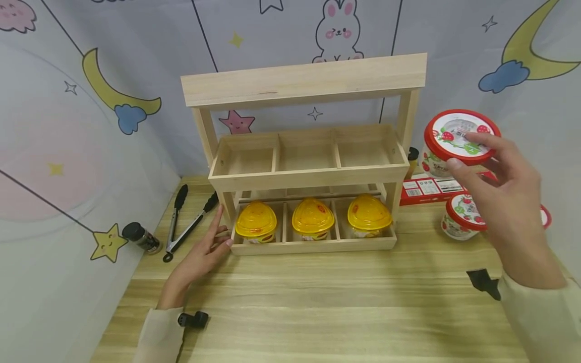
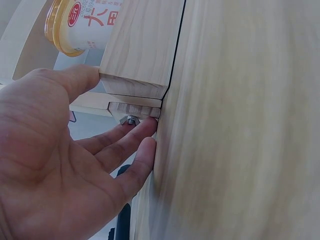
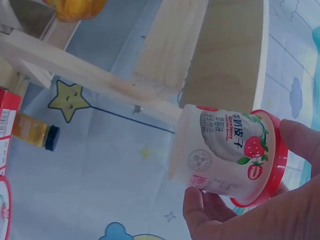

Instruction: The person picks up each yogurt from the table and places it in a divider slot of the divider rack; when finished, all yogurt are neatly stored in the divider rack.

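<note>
My right hand point(image 1: 510, 189) grips a strawberry yogurt cup point(image 3: 225, 152) by its red lid, holding it in the air to the right of a wooden two-tier rack point(image 1: 313, 247). My left hand point(image 1: 206, 254) touches the rack's lower left corner, its fingers mostly straight along the side, as the left wrist view point(image 2: 90, 150) also shows. Yellow-lidded cups point(image 1: 313, 218) sit one in each of the lower tier's three compartments. The upper tier point(image 1: 308, 174) has three compartments with nothing in them.
More red-lidded cups point(image 1: 460, 217) stand on the table at right, partly behind my right hand. A red box point(image 1: 431, 187) and a dark-capped bottle point(image 3: 35, 132) are behind them. Black-tipped tongs point(image 1: 183, 232) and a black-capped jar point(image 1: 141, 237) lie at left.
</note>
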The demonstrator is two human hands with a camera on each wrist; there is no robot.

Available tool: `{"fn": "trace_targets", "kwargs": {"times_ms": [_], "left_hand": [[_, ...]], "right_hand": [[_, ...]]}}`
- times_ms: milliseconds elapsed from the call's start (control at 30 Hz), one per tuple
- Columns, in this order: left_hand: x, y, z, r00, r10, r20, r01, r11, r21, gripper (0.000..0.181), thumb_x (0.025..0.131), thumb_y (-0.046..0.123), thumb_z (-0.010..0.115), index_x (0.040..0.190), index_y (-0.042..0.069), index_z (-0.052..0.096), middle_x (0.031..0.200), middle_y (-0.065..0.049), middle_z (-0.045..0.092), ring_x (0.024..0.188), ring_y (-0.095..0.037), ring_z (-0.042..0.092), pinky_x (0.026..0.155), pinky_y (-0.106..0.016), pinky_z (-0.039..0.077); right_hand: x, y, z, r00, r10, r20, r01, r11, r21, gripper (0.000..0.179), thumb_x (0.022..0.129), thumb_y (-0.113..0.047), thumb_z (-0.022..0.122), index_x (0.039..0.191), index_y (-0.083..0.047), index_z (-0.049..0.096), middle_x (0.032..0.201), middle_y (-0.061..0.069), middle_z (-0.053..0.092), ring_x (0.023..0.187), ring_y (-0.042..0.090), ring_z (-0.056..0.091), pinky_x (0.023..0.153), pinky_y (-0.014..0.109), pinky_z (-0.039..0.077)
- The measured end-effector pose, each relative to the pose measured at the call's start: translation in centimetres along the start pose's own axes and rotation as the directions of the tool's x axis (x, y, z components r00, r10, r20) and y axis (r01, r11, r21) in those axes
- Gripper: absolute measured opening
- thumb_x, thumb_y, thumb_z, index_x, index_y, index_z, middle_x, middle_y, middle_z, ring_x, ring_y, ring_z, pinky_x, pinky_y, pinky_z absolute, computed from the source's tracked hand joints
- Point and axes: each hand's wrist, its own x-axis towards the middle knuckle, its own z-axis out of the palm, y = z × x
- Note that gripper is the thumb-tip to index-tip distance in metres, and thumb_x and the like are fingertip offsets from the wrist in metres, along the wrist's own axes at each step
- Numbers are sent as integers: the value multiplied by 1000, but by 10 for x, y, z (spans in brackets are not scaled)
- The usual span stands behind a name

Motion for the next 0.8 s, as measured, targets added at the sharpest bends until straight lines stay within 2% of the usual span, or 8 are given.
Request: {"fn": "trace_targets", "kwargs": {"times_ms": [133,267,433,667,800], "left_hand": [[0,1,0,1000,1,-4,-1,1000,7,90,114,19,54,173,36,-12,162,-42,38,139,-57,58,117,-70,45],[0,0,0,1000,0,-2,0,1000,4,90,114,19,54,173,38,-11,162,-41,38,139,-56,58,117,-69,46],[0,-1,0,1000,3,-2,-3,1000,-3,90,113,19,55,173,38,-11,162,-40,39,139,-55,58,118,-69,46],[1,-2,0,1000,1,-1,-1,1000,-4,90,114,21,55,172,39,-11,164,-40,36,140,-56,58,117,-70,46],[0,-2,0,1000,1,-9,-1,1000,-4,90,113,20,56,173,39,-10,164,-40,37,140,-56,58,117,-70,46]], "right_hand": [[2,-10,5,999,-47,24,46,997,59,58,102,-30,74,156,-39,54,166,-11,46,139,10,47,90,10,46],[4,-19,13,994,-96,46,90,990,104,56,102,-26,74,155,-35,56,162,-11,48,137,12,48,90,7,50],[6,-29,27,987,-144,69,136,984,114,55,103,-27,74,155,-35,57,162,-8,49,137,13,49,92,7,51],[8,-38,47,982,-134,130,117,985,130,56,103,-34,73,155,-39,55,167,-6,45,143,18,47,99,14,52],[9,-44,60,975,-158,154,137,981,139,55,103,-34,74,155,-37,56,166,-3,47,142,20,48,102,18,51]]}}
